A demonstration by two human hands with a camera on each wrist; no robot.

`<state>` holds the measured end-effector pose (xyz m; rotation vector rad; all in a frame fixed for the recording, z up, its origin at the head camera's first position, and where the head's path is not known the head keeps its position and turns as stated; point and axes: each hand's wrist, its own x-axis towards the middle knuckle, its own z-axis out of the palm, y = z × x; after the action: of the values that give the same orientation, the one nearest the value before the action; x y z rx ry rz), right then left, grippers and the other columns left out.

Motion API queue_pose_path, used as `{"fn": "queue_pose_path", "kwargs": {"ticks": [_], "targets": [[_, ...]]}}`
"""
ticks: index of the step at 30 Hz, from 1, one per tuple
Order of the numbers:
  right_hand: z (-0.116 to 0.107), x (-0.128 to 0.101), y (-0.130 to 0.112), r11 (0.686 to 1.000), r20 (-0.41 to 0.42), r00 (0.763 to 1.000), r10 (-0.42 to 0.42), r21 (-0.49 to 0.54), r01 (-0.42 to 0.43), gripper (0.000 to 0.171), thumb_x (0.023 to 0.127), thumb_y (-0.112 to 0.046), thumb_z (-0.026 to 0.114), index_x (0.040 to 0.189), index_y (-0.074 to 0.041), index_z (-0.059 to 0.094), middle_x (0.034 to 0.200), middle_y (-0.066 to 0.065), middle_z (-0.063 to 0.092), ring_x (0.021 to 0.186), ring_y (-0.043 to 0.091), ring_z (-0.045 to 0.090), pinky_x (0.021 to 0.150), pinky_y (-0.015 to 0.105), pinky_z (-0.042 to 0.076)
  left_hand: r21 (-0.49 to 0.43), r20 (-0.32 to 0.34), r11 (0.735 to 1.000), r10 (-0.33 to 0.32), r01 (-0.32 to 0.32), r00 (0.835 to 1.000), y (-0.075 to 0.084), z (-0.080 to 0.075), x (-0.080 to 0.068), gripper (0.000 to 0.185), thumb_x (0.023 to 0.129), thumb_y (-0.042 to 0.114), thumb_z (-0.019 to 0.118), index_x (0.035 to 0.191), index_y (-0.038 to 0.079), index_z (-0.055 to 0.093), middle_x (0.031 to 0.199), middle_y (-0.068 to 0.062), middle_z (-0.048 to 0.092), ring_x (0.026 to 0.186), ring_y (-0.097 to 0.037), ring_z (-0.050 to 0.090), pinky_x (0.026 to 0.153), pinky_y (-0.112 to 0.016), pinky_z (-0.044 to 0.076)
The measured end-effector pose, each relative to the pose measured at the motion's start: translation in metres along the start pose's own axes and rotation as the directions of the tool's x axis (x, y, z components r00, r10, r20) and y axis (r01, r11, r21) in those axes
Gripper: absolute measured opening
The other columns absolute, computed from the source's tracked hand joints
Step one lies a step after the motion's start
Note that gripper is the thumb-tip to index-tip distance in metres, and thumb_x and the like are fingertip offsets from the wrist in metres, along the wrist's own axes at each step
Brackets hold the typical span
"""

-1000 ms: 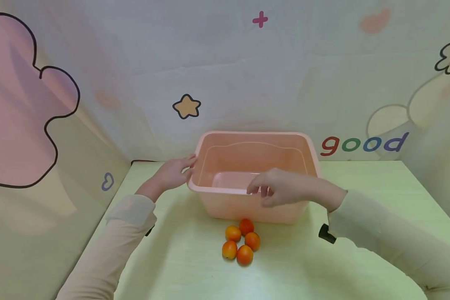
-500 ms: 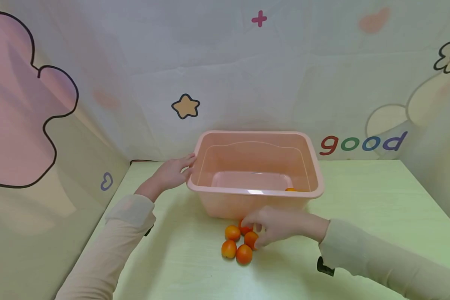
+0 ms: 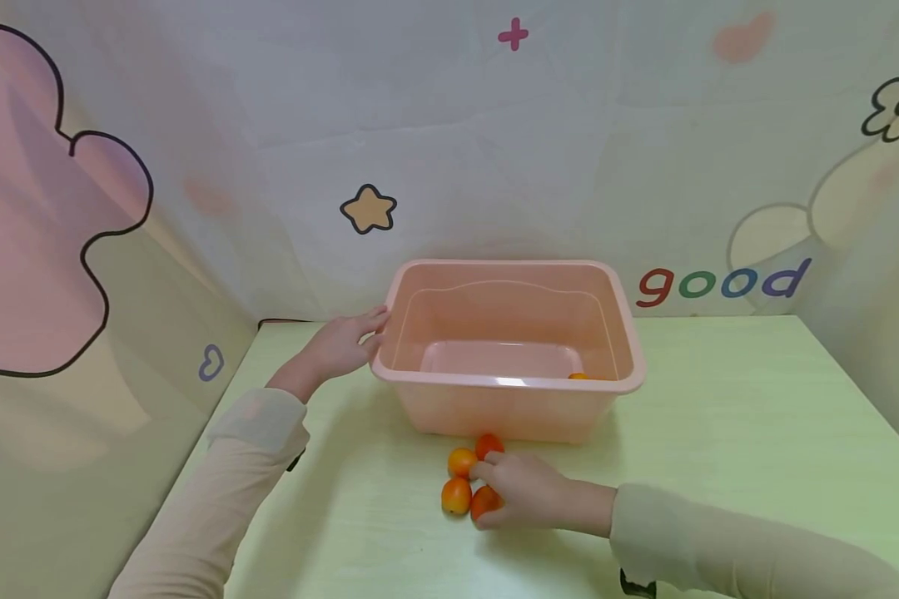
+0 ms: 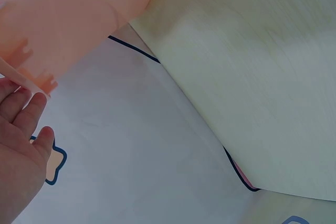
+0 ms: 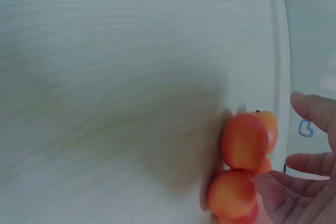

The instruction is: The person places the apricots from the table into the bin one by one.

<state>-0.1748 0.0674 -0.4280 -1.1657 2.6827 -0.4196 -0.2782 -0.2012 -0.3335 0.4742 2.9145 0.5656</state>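
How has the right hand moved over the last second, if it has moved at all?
Yes. The right hand has come down from above the front rim of the pink tub to the oranges lying on the table before it.

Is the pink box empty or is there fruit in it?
Not empty. The pink plastic tub stands upright and one small orange fruit peeks over its near rim at the right; the rest of its floor looks bare.
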Motion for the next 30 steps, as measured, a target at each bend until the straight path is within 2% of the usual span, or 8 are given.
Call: {"fn": "queue_pose_path", "kwargs": {"ticks": [3,10,14,21,25,30], "targets": [[0.008,0.000,-0.003,0.999,-0.017,0.999,0.033,-0.041,-0.033,0.044,0.068,-0.042,0.070,0.099,-0.012,0.058,0.069,-0.007,0.039,0.052,0.007,0.034,0.045,0.019,0.028,-0.004,0.005,1.000,-0.001,0.001,1.000,0.001,0.000,-0.001,0.049,0.092,0.026,0.039,0.139,0.015,0.027,0.147,0.000,0.022,0.133,-0.027,0.024,0.104,-0.049,0.026],[0.022,0.002,-0.008,0.994,-0.020,0.998,0.064,-0.089,-0.066,0.042,0.069,-0.043,0.070,0.092,-0.011,0.055,0.074,-0.004,0.050,0.064,0.009,0.044,0.050,0.020,0.037,-0.016,0.005,1.000,-0.006,0.007,1.000,0.001,0.000,0.000,0.049,0.092,0.026,0.039,0.139,0.016,0.027,0.147,0.000,0.022,0.133,-0.027,0.024,0.104,-0.048,0.027],[0.027,0.002,-0.011,0.992,-0.024,0.995,0.095,-0.076,-0.097,0.040,0.069,-0.044,0.069,0.089,-0.013,0.053,0.073,-0.005,0.047,0.062,0.009,0.042,0.048,0.020,0.034,-0.017,0.002,1.000,-0.009,0.009,1.000,0.000,0.000,0.000,0.049,0.092,0.025,0.039,0.139,0.016,0.027,0.147,0.000,0.022,0.133,-0.026,0.025,0.104,-0.048,0.027],[0.036,0.003,-0.013,0.986,-0.065,0.991,0.117,-0.115,-0.124,0.042,0.069,-0.049,0.067,0.085,-0.013,0.054,0.074,-0.004,0.052,0.059,0.009,0.042,0.043,0.021,0.030,-0.020,0.004,1.000,-0.008,0.008,1.000,0.000,0.000,0.000,0.049,0.092,0.025,0.039,0.139,0.015,0.027,0.147,-0.001,0.022,0.133,-0.026,0.024,0.105,-0.047,0.027],[0.037,0.003,-0.013,0.988,-0.088,0.991,0.099,-0.113,-0.108,0.034,0.070,-0.043,0.067,0.080,-0.015,0.050,0.068,-0.007,0.042,0.055,0.008,0.037,0.041,0.021,0.028,-0.028,0.003,1.000,-0.006,0.006,1.000,0.001,0.000,-0.001,0.049,0.092,0.024,0.039,0.139,0.014,0.027,0.147,-0.001,0.022,0.133,-0.026,0.023,0.105,-0.047,0.027],[0.031,0.000,-0.012,0.994,-0.045,0.996,0.072,-0.081,-0.075,0.023,0.070,-0.028,0.067,0.078,-0.015,0.050,0.070,-0.007,0.041,0.058,0.008,0.036,0.044,0.019,0.030,-0.029,0.001,1.000,-0.001,0.001,1.000,0.001,0.000,-0.001,0.049,0.092,0.024,0.040,0.139,0.014,0.027,0.147,-0.002,0.022,0.133,-0.027,0.024,0.105,-0.047,0.027]]}}
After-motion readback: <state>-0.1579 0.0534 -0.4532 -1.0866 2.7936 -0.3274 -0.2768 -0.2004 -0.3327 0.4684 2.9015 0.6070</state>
